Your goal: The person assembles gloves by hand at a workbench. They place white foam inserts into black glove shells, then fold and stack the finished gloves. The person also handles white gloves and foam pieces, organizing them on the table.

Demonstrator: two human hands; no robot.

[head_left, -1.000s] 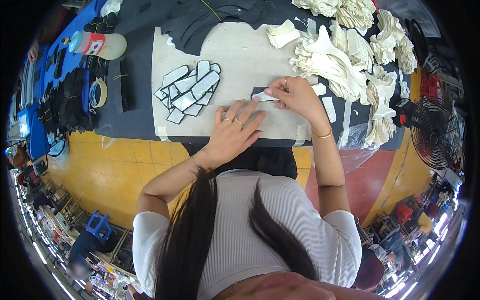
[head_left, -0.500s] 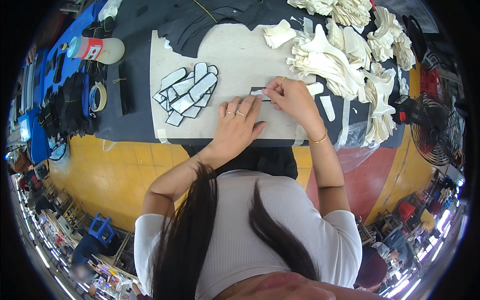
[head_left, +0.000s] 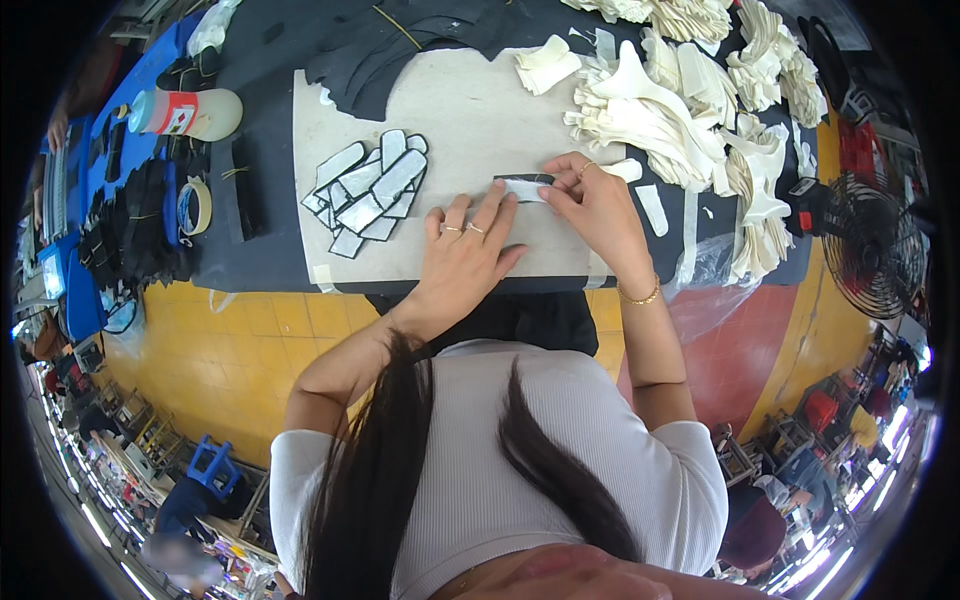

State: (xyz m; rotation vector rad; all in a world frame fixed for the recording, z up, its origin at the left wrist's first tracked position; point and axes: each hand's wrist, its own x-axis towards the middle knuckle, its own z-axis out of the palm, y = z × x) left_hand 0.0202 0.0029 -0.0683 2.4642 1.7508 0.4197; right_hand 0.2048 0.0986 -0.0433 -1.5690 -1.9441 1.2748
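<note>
On a pale sheet (head_left: 330, 100) lies a small black piece with a white strip (head_left: 525, 189) along it. My left hand (head_left: 465, 250) is open and flat, fingers spread, its fingertips on the strip's left end. With thumb and forefinger my right hand (head_left: 600, 215) pinches the strip's right end. To the left of my left hand is a loose pile of white, round-ended pieces with black edges (head_left: 375, 190). Near my right hand lie a cream strip (head_left: 652, 208) and a large heap of cream fabric pieces (head_left: 650, 120).
A bottle of pale liquid (head_left: 205, 115), a tape roll (head_left: 196, 205) and black bundles (head_left: 145, 205) are at the left. Black sheet material (head_left: 440, 25) lies at the back. A black fan (head_left: 872, 245) stands right of the table. Other people sit at benches behind me.
The right hand has shifted slightly right and down, and more of the white strip shows between my hands. My left hand has moved a little left, its fingertips still on the piece.
</note>
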